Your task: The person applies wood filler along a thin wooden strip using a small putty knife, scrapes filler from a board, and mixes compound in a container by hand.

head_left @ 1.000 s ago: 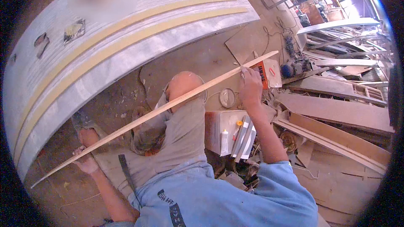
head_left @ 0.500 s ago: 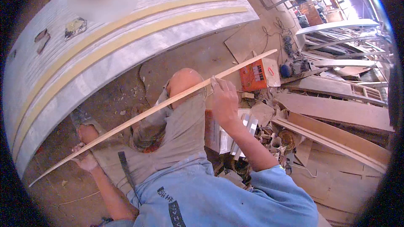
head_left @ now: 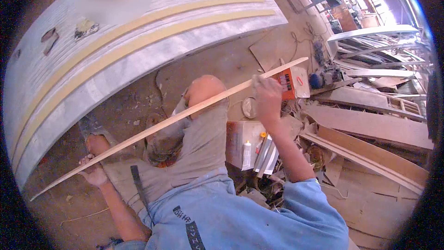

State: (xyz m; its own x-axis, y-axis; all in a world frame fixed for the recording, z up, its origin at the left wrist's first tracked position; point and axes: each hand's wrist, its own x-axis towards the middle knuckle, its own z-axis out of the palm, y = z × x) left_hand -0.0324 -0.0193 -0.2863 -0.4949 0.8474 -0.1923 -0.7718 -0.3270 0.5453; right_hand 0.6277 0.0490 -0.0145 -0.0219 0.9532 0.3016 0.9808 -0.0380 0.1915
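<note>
Both left hand [head_left: 95, 172] and right hand [head_left: 268, 98] keep fingers around the strip [head_left: 199, 107], the right farther out.

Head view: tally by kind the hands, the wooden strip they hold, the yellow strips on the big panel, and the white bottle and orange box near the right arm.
Hands (left, right): 2
Held wooden strip: 1
Yellow strips (upper, lower): 2
White bottle: 1
Orange box: 1
Total: 7
</note>
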